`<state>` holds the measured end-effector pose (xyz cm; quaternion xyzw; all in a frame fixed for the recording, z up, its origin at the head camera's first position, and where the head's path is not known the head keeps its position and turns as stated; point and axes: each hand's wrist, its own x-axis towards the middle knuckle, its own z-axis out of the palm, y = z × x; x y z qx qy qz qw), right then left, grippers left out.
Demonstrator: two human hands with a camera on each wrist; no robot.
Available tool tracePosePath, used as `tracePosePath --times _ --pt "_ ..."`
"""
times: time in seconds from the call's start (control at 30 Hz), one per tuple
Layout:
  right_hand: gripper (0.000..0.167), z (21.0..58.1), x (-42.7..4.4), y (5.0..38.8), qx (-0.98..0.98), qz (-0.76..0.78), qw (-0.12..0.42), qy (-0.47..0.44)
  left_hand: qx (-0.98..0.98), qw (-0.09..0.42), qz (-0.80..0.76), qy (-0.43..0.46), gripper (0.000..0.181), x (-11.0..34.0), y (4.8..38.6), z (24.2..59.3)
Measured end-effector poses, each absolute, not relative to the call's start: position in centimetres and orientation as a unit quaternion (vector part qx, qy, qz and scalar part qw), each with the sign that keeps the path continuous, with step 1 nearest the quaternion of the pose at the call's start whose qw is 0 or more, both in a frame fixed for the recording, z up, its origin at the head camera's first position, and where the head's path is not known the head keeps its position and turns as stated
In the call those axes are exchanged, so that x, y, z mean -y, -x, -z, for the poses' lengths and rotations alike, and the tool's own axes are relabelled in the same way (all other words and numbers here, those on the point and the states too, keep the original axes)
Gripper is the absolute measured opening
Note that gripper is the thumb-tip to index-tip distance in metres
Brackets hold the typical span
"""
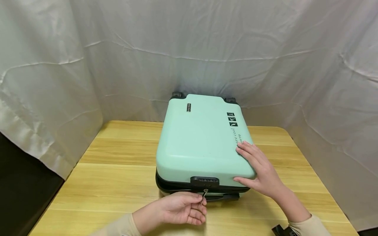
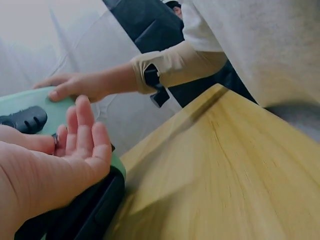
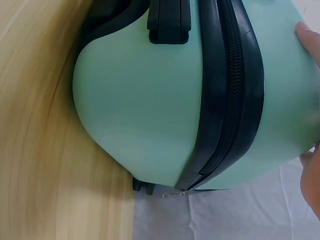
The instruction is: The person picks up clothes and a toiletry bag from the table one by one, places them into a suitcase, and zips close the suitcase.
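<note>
Left hand (image 1: 178, 209) pinches the metal zipper pull (image 1: 204, 194) between thumb and forefinger, while its other fingers are loosely curved. Right hand (image 1: 262, 167) has its fingers spread and almost straight; it rests on the near right corner of the suitcase (image 1: 200, 141) and grips nothing. This mint-green suitcase lies flat on the wooden table (image 1: 103, 183), with its handle end toward the person. Combination lock (image 1: 205, 181) sits just above the pull, and a black handle (image 1: 227, 197) is below. At the far end, 2 black wheels (image 1: 178, 95) show. Behind hangs a pale curtain (image 1: 206, 39).
</note>
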<state>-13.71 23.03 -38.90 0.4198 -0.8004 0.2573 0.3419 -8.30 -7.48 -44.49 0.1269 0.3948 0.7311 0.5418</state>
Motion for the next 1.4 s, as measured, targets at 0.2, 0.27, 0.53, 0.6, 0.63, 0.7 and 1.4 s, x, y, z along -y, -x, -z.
tracePosePath --times 0.2,0.27,0.53,0.6,0.63,0.7,1.4 --pt "0.081 38.9 -23.0 13.8 0.797 -0.260 0.347 -0.420 -0.417 0.520 -0.741 -0.085 0.018 7.6 8.0 44.2" --pt "0.081 38.9 -23.0 13.7 0.798 -0.259 0.346 -0.420 -0.420 0.510 -0.747 -0.073 0.018 7.7 7.8 44.1" --pt "0.081 38.7 -23.2 13.5 0.806 -0.258 0.335 -0.415 -0.421 0.474 -0.773 -0.037 0.018 8.8 7.4 43.8" --pt "0.081 38.7 -23.2 13.4 0.807 -0.257 0.334 -0.414 -0.420 0.479 -0.769 -0.046 0.017 9.3 7.4 43.8" --pt "0.081 38.7 -23.2 13.4 0.807 -0.257 0.334 -0.413 -0.419 0.483 -0.768 -0.052 0.017 9.5 7.5 43.9" --pt "0.081 38.7 -23.2 13.4 0.807 -0.259 0.333 -0.413 -0.415 0.490 -0.764 -0.065 0.018 10.0 7.6 44.0" --pt "0.079 38.7 -23.2 13.5 0.803 -0.262 0.337 -0.416 -0.418 0.486 -0.763 -0.086 0.018 12.2 7.5 44.3"
